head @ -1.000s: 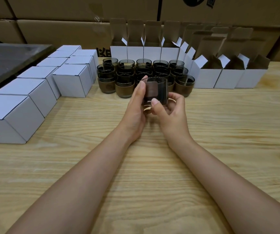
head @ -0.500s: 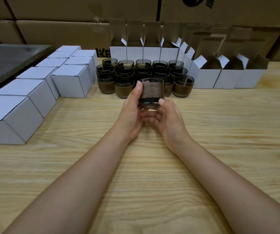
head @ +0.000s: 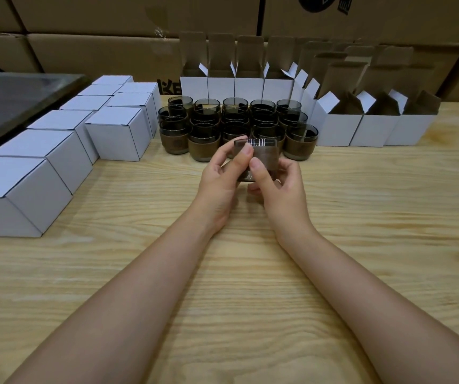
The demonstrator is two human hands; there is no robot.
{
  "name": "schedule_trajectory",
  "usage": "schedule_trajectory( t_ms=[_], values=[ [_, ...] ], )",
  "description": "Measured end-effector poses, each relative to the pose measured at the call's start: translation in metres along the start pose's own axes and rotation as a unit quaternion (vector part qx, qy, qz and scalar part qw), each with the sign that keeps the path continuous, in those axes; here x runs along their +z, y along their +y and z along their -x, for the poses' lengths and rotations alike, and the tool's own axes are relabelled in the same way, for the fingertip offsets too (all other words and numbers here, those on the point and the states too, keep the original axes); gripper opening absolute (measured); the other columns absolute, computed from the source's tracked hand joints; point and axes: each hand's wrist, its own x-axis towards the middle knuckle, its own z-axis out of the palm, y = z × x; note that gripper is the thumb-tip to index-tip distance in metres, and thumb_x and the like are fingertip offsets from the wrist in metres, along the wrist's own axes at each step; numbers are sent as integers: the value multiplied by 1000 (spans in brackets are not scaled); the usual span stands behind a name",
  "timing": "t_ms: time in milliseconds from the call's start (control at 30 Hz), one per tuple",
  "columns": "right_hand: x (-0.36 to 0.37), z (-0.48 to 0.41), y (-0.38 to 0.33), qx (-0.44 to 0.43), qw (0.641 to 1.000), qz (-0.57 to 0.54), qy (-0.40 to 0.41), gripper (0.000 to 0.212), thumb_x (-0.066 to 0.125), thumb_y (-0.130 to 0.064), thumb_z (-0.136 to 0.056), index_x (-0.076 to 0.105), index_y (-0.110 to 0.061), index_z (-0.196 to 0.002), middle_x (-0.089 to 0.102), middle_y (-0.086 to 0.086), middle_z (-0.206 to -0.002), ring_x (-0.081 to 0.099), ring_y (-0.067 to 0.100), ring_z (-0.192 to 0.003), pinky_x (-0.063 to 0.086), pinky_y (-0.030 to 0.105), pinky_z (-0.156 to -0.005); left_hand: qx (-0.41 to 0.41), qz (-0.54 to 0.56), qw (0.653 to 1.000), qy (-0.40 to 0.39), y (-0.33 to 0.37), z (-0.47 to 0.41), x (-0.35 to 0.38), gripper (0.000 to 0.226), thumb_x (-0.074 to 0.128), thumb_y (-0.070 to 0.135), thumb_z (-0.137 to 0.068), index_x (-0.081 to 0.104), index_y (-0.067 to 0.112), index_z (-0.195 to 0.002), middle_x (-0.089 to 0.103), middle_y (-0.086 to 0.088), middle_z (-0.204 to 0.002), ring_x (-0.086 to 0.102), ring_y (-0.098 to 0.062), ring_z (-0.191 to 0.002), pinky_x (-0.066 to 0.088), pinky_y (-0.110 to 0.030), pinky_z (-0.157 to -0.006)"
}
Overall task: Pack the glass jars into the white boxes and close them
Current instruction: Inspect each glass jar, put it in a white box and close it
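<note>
Nearest, two bare forearms laid in over the pale wooden desk (head: 361, 217), meeting at its middle. There, one jar (head: 264, 156) gripped from both sides: left hand (head: 217, 181) against its left wall, right hand (head: 281, 187) on its right and under the base. Seemingly raised just off the desk, upright or nearly so, dark side toward the camera, bright streaks along the upper edge; probably held this way for a look-over before boxing. Fingers (head: 243, 155) curled and clamped on the glass, thumbs almost meeting across the near face, spread no wider than the jar itself. Just beyond, a tight cluster of unpacked jars (head: 203, 145), kept within easy reach. Left of these, closed boxes (head: 117, 134) in two lines running from near left to far, seemingly finished and set aside. Right of the cluster and behind it, open boxes (head: 336, 128), flaps upright, ready for loading from above. By judgement, somewhere mid-task, with many jars waiting. Next, likely a carry to an open box at right; firm grip advisable, glass being slick. Farthest, stacked brown cartons (head: 112, 51) as a wall; at far left, a dark flat slab (head: 15, 106).
</note>
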Motion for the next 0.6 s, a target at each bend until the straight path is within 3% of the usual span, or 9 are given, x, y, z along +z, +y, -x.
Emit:
schedule_trajectory(
  t_ms=[100, 200, 267, 333, 400, 467, 600],
  values=[
    [-1, -2, 2, -9, 1000, -14, 6, 36, 72, -42, -79, 51, -22, -100, 65, -6, -97, 65, 11, -79, 56, 46, -83, 3, -1, 1000, -10, 1, 2, 1, 51, 71, 35, -78, 55, 20, -123, 71, 0, -100, 65, -17, -97, 53, -34, -87],
    [-1, -2, 0, 6, 997, -80, -10, 23, 62, -32, -91, 53, -13, -102, 69, -2, -87, 66, 12, -69, 56, 34, -72, -11, 9, 1000, -8, 4, 2, 1, 63, 60, 46, -75, 46, 27, -133, 67, -1, -114, 64, -20, -107, 54, -31, -87],
    [-1, -1, -4, 16, 993, -112, -23, 31, 53, -32, -96, 55, -4, -108, 71, 7, -88, 66, 13, -65, 56, 28, -67, -29, 3, 1000, -10, 6, 3, 2, 70, 53, 57, -80, 43, 19, -138, 60, -16, -128, 57, -34, -119, 47, -46, -98],
    [0, 0, -7, 28, 991, -129, -34, 44, 44, -35, -99, 55, 5, -114, 71, 16, -90, 66, 15, -64, 56, 29, -66, -36, 2, 999, -26, 7, 3, 1, 68, 45, 62, -85, 54, 12, -130, 61, -24, -122, 57, -41, -113, 42, -56, -99],
    [0, 0, -7, 39, 989, -136, -48, 47, 38, -38, -101, 61, 1, -112, 71, 20, -92, 65, 19, -67, 55, 33, -70, -52, 10, 997, -48, 7, 4, 1, 63, 42, 62, -84, 67, 13, -114, 67, -18, -105, 61, -35, -99, 48, -49, -89],
    [0, 0, -6, 47, 987, -140, -66, 45, 35, -40, -102, 65, -7, -106, 72, 15, -89, 64, 19, -68, 55, 33, -69, -59, 8, 997, -56, 8, 4, 1, 66, 45, 60, -81, 64, 8, -118, 67, -14, -103, 62, -28, -93, 50, -40, -82],
    [-2, 0, -4, 40, 986, -135, -89, 44, 33, -41, -102, 67, -13, -101, 74, 6, -82, 66, 13, -65, 56, 25, -63, -59, -2, 998, -32, 8, 5, -1, 72, 53, 58, -76, 60, 4, -123, 68, -14, -103, 66, -24, -90, 53, -37, -81]
  ],
)
